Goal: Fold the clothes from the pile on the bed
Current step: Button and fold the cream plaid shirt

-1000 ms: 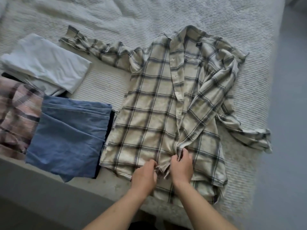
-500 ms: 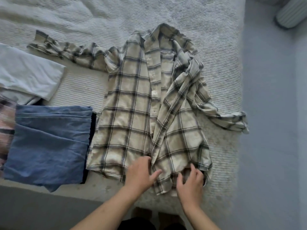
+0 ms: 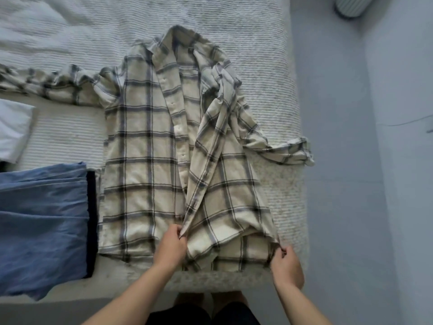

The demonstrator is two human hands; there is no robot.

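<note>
- Plaid shirt [image 3: 140,174] lies front up on the bed [image 3: 234,31], collar at the far side, hem at the near edge, roughly centred in the view.
- Front is unbuttoned; the placket on the right side runs diagonally across the body, that panel rumpled and partly lifted.
- Left hand [image 3: 171,248] pinches the lower end of that placket edge near the hem, fingers curled round the cloth.
- Right hand [image 3: 287,266] grips the hem corner on the right side, fingers closed on fabric.
- One sleeve stretches flat to the left past the frame edge; the other is bunched and ends in a cuff at the right bed edge.
- Folded blue garment [image 3: 44,228] lies just left of the shirt, with a dark item [image 3: 91,221] showing along its right edge.
- White folded cloth [image 3: 14,130] sits further left, partly cut off.
- Grey floor [image 3: 375,207] to the right of the bed.
</note>
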